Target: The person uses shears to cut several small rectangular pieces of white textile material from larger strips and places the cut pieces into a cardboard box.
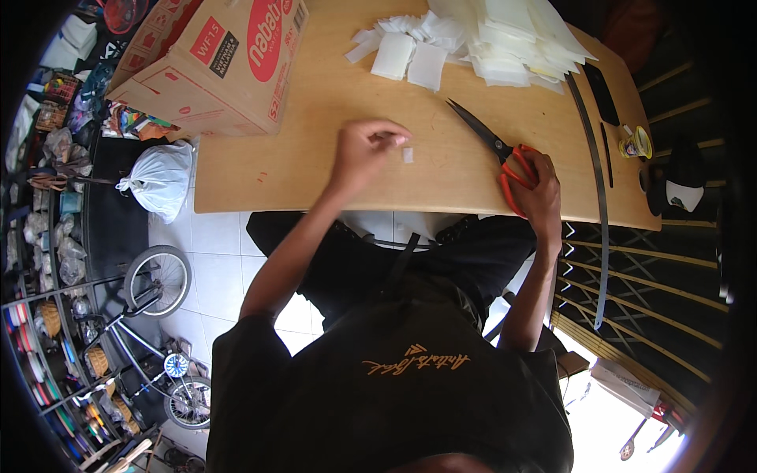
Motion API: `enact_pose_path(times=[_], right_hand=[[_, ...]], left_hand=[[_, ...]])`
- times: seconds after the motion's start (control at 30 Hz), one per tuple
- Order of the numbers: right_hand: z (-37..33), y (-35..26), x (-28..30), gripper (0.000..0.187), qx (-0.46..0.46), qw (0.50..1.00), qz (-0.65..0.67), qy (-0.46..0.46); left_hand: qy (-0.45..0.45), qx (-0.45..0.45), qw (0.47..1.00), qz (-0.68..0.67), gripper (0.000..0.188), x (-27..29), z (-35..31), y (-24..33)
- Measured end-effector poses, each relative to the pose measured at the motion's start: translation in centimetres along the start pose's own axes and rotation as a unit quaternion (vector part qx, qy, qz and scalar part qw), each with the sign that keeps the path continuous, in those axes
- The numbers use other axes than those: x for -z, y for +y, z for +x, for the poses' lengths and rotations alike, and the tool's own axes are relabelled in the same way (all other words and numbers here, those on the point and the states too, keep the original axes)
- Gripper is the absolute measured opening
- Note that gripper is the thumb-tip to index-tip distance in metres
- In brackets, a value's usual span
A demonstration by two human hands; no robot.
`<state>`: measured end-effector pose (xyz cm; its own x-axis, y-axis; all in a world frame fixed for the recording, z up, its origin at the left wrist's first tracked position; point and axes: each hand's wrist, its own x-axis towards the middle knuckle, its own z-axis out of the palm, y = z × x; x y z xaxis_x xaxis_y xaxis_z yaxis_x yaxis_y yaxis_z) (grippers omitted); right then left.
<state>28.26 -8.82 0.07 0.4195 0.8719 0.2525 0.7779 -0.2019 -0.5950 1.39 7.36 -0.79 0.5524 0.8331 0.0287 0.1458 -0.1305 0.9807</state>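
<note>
Orange-handled scissors (499, 146): gripped in right hand (542, 191), forearm toward twelve o'clock.
Left hand (363, 150): half curled beside white scrap (408, 155), hold unclear, forearm toward one.

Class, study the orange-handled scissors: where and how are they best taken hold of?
Take the scissors by the orange handles, probably from the near right side, where the right hand grips them: they form the near end, while the dark blades point away, forward and left.

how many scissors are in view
1: orange-handled scissors at the table, held in the right hand. More could be hidden behind the cardboard box or under the pale sheets.
</note>
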Motion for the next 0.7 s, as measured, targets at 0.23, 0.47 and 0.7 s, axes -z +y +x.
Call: enact_pose_path(times=[0.23,0.47,0.7], right_hand=[[-0.5,-1.6,0.0,0.048,-0.018,0.999,-0.032,0.019],[-0.7,-2.9,0.5,0.041,-0.014,1.0,-0.025,0.007],[-0.7,-3.2,0.6,0.039,-0.021,1.0,-0.009,0.009]], left_hand=[[0.127,-0.068,0.989,0.045,0.012,5.4,-3.3,4.1],[0.085,-0.14,0.927,0.336,0.026,2.4,-7.3,0.9],[0.098,-0.181,0.865,0.458,0.031,1.3,-7.0,0.3]])
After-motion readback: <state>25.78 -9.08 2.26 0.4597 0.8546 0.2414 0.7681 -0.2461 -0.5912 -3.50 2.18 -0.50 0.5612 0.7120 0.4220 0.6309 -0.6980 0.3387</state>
